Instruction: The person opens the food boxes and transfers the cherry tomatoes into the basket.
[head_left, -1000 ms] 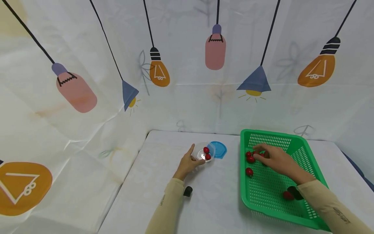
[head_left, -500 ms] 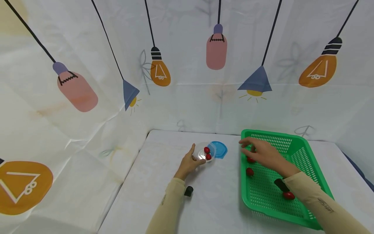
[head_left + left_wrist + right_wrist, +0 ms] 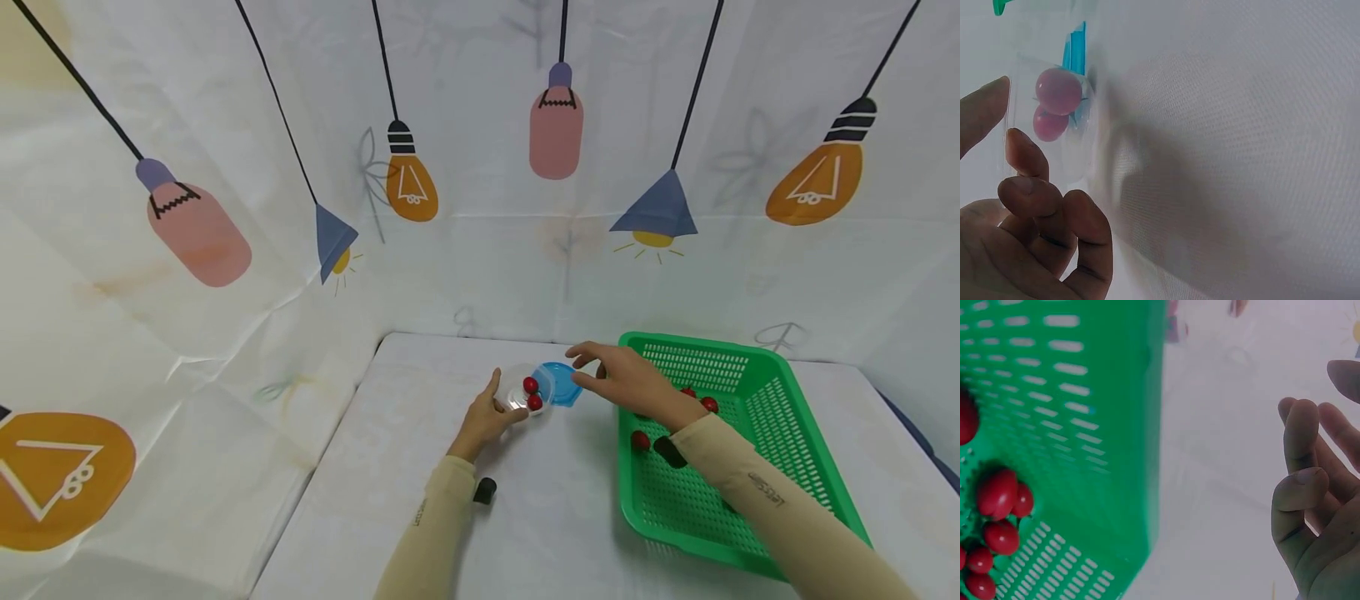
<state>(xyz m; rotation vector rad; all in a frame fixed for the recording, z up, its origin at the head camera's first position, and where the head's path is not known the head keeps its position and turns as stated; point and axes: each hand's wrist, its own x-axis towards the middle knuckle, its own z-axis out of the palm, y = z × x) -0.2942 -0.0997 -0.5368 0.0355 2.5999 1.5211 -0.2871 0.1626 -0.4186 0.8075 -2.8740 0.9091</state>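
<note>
My left hand (image 3: 482,423) holds a small clear plastic cup (image 3: 1022,100) at its edge, thumb and index finger on either side. In it lie two red cherry tomatoes (image 3: 532,393), one close against the other. A blue lid (image 3: 566,385) lies on the table just right of the cup. Over the lid's right edge hovers my right hand (image 3: 628,379), with thumb and fingertips apart and nothing between them. In the right wrist view, those fingers (image 3: 1300,434) are loosely bent beside the green basket (image 3: 1122,456).
The green basket stands on the right side of the white table (image 3: 555,517), under my right forearm. Several cherry tomatoes (image 3: 1000,494) are spread over its floor. Behind the table hangs a white sheet (image 3: 480,275) printed with lamps.
My right hand has moved left from above the tomatoes, out over the basket's rim to the blue lid. My left hand and the cup have stayed in place.
</note>
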